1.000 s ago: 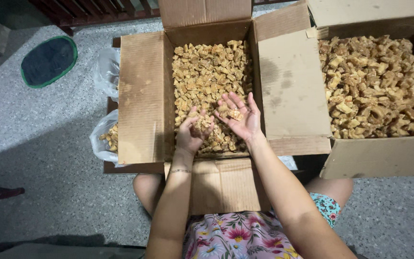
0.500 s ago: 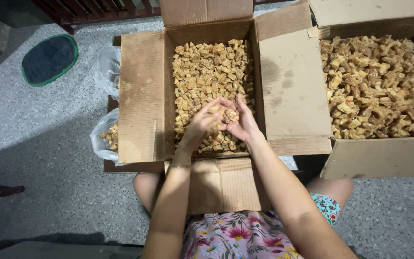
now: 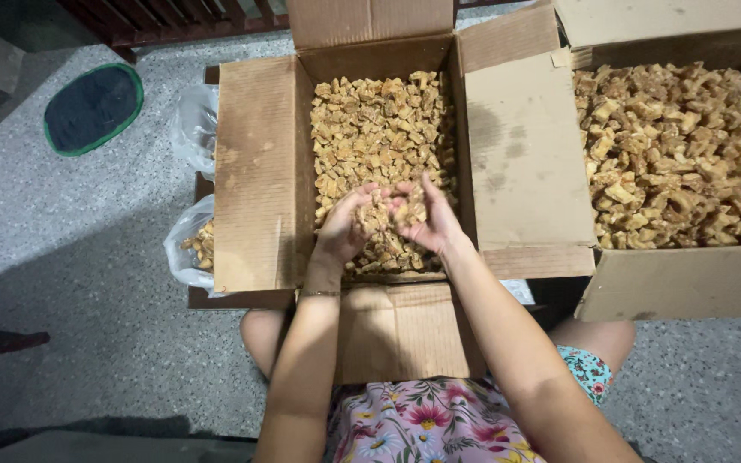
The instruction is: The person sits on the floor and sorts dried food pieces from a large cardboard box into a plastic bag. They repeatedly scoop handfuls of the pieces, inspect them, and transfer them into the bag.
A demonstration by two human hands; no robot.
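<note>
A speckled grey stone floor [image 3: 70, 257] carries the scene, with a dark wooden slatted frame [image 3: 182, 17] along its far edge and a dark oval mat with a green rim [image 3: 93, 109] lying to the left. A seated person in a floral garment [image 3: 422, 420] works over an open cardboard box [image 3: 255, 171], its flaps spread wide, filled with golden-brown chunks [image 3: 379, 129]. The left hand [image 3: 346, 225] and right hand [image 3: 426, 219] meet above the box's near end, cupped loosely together around a scoop of the chunks. A second open box [image 3: 688, 283] of the same pieces stands just right. Clear plastic bags [image 3: 192, 240], one showing more pieces, crowd the first box's left side.
</note>
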